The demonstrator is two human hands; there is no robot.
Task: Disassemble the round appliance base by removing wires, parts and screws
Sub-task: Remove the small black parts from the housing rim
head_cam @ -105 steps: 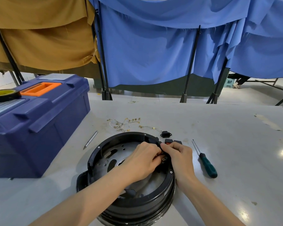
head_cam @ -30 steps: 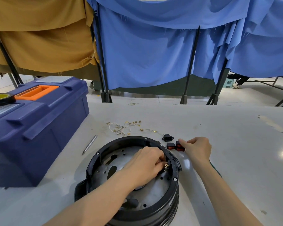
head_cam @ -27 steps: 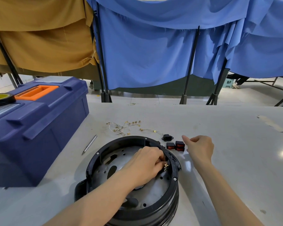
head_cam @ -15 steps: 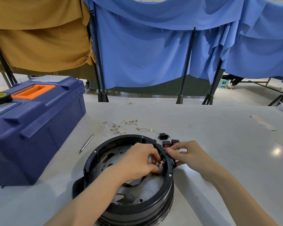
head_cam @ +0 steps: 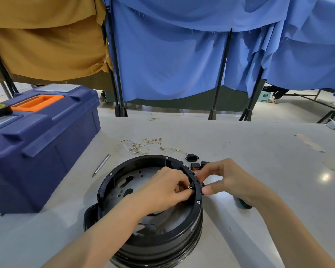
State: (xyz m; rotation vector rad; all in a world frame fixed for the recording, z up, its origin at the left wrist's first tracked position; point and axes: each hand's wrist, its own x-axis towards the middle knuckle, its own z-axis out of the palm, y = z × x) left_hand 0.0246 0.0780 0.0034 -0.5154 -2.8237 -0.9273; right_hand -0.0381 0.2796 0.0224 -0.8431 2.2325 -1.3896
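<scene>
1. A round black plastic appliance base [head_cam: 112, 178] stands on the grey table [head_cam: 269, 155], with a large blue plastic toolbox [head_cam: 46, 144] to its left.
2. A slim metal rod tool [head_cam: 102, 165] lies between them.
3. Behind the base lie thin loose wires with brass terminals [head_cam: 141, 146]. To their right is a small black socket part [head_cam: 191, 157], with two small red-and-black switches [head_cam: 194, 166] in front of it.
4. The left hand [head_cam: 162, 190] is inside the base's right rim, pinching a small brass-tipped part [head_cam: 190, 187]. The right hand [head_cam: 228, 178] pinches that rim from outside.

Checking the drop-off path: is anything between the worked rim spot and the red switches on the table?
Nothing visible besides the right hand, whose fingers cover the short gap from the base rim to the red switches.
</scene>
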